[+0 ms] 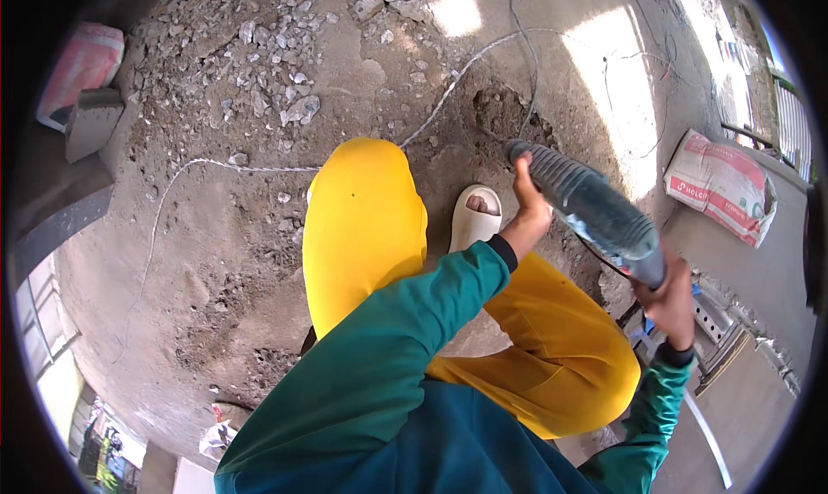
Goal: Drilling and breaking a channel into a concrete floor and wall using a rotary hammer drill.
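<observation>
A dark grey-green demolition hammer [595, 205] with a ribbed barrel lies slanted across the right of the view, held in both my hands. My left hand [528, 203] is closed around its front end. At the rear, my right hand [668, 300] grips the handle, slightly blurred. The tool's front end points at a dug-up patch of dark, crumbly ground [498, 110]. Its tip is hard to make out against the soil. A cord [599, 257] shows beneath the barrel.
A twisted white cable [448, 84] runs across the rough floor past my knee. Broken stones [302, 110] lie at the far left. A cement bag [720, 184] rests at the right, another bag [86, 63] at the far left. My sandalled foot [474, 216] is close to the dug patch.
</observation>
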`<move>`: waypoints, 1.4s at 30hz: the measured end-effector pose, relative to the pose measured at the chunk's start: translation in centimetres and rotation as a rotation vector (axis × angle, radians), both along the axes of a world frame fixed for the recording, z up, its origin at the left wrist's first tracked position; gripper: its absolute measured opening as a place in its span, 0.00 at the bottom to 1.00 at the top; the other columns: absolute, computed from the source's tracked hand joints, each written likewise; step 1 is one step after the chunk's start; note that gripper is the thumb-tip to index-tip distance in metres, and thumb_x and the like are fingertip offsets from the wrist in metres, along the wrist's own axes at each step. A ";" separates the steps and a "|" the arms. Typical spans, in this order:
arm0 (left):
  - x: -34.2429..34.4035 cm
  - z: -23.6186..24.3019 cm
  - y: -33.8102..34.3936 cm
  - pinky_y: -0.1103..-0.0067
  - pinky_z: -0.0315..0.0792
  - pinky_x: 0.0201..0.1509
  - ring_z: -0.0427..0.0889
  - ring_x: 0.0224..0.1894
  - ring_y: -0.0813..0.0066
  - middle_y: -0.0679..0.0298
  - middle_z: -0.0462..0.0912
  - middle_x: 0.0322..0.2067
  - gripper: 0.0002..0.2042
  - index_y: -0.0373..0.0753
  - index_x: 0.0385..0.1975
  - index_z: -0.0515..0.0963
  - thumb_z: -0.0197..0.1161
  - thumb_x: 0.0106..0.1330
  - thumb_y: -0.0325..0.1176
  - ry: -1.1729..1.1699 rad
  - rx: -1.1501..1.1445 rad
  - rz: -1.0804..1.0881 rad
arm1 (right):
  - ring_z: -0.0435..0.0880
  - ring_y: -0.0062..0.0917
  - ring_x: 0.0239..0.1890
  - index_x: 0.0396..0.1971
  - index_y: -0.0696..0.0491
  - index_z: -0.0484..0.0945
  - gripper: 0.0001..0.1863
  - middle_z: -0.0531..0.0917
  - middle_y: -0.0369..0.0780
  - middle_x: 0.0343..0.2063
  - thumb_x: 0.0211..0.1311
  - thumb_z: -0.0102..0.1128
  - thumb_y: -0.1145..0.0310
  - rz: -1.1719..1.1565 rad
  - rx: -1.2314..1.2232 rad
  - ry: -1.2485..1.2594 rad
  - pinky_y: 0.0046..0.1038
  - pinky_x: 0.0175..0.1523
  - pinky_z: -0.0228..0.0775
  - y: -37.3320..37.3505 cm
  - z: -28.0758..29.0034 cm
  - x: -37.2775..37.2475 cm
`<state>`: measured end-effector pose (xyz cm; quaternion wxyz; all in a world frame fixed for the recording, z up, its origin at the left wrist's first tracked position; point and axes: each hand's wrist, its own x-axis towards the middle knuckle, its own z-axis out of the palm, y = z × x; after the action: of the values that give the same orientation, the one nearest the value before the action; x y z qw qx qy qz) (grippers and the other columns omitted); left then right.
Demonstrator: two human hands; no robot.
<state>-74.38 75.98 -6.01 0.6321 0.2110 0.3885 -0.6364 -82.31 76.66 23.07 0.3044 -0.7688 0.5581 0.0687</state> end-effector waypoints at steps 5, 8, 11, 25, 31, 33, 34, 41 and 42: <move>-0.3 10.4 -0.8 0.71 0.72 0.46 0.76 0.38 0.69 0.60 0.76 0.42 0.34 0.36 0.48 0.71 0.59 0.54 0.63 -0.191 0.163 -0.465 | 0.79 0.26 0.32 0.51 0.62 0.71 0.30 0.81 0.40 0.32 0.41 0.61 0.80 -0.155 -0.121 -0.062 0.26 0.42 0.71 -3.0 5.2 -6.0; 2.5 10.1 -2.3 0.64 0.69 0.50 0.72 0.44 0.68 0.59 0.70 0.50 0.37 0.39 0.54 0.66 0.58 0.53 0.64 -0.176 0.063 -0.521 | 0.78 0.23 0.30 0.52 0.64 0.71 0.30 0.80 0.38 0.32 0.42 0.62 0.80 -0.227 0.026 -0.161 0.24 0.38 0.71 -6.1 5.4 -4.0; 5.3 5.5 -5.5 0.57 0.64 0.59 0.70 0.51 0.63 0.56 0.69 0.53 0.36 0.44 0.56 0.66 0.55 0.53 0.63 -0.127 -0.026 -0.444 | 0.77 0.19 0.27 0.48 0.63 0.72 0.25 0.79 0.39 0.28 0.45 0.63 0.79 -0.194 0.113 -0.176 0.23 0.32 0.70 -9.5 1.6 0.7; 7.7 -5.8 -2.0 0.68 0.76 0.39 0.81 0.35 0.64 0.63 0.81 0.36 0.27 0.43 0.37 0.76 0.52 0.53 0.62 -0.166 -0.052 -0.291 | 0.83 0.46 0.40 0.52 0.56 0.72 0.29 0.81 0.55 0.35 0.44 0.62 0.74 -0.008 -0.010 -0.113 0.34 0.48 0.72 -2.8 -9.5 3.1; 7.8 -6.6 -1.0 0.59 0.71 0.53 0.79 0.45 0.56 0.58 0.82 0.42 0.31 0.41 0.43 0.77 0.52 0.52 0.64 -0.114 0.047 -0.288 | 0.82 0.48 0.42 0.56 0.57 0.70 0.33 0.81 0.56 0.36 0.42 0.60 0.74 -0.055 0.020 -0.201 0.35 0.49 0.72 -0.9 -9.1 4.1; 8.0 -5.8 -1.6 0.61 0.72 0.52 0.79 0.43 0.57 0.59 0.81 0.41 0.31 0.41 0.41 0.77 0.52 0.52 0.64 -0.101 -0.011 -0.190 | 0.83 0.45 0.40 0.56 0.58 0.70 0.32 0.80 0.56 0.35 0.43 0.59 0.76 0.041 0.034 -0.095 0.33 0.49 0.72 -2.4 -7.8 5.1; 7.6 -4.6 -2.1 0.63 0.72 0.52 0.79 0.43 0.58 0.60 0.81 0.40 0.30 0.41 0.41 0.76 0.52 0.53 0.63 -0.038 -0.076 -0.100 | 0.84 0.41 0.38 0.56 0.59 0.70 0.32 0.81 0.55 0.34 0.43 0.59 0.77 0.085 0.033 -0.089 0.31 0.48 0.72 -3.6 -6.0 5.8; 9.7 6.1 -3.4 0.70 0.75 0.43 0.82 0.31 0.63 0.64 0.83 0.33 0.30 0.38 0.44 0.74 0.49 0.60 0.62 0.030 -0.108 -0.260 | 0.78 0.25 0.36 0.53 0.62 0.71 0.30 0.81 0.40 0.34 0.43 0.58 0.82 0.013 -0.136 -0.068 0.25 0.45 0.69 -7.4 5.0 5.3; 11.1 5.5 -3.4 0.68 0.76 0.43 0.83 0.32 0.62 0.62 0.83 0.34 0.31 0.38 0.44 0.75 0.50 0.60 0.63 -0.145 -0.327 -0.651 | 0.77 0.24 0.36 0.52 0.62 0.72 0.29 0.81 0.38 0.34 0.43 0.58 0.82 0.001 -0.186 0.008 0.24 0.43 0.69 -7.5 6.4 5.4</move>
<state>-63.30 72.59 -0.54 0.4477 0.2643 0.1487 -0.8412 -76.87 69.17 29.47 0.2292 -0.7938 0.5630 0.0198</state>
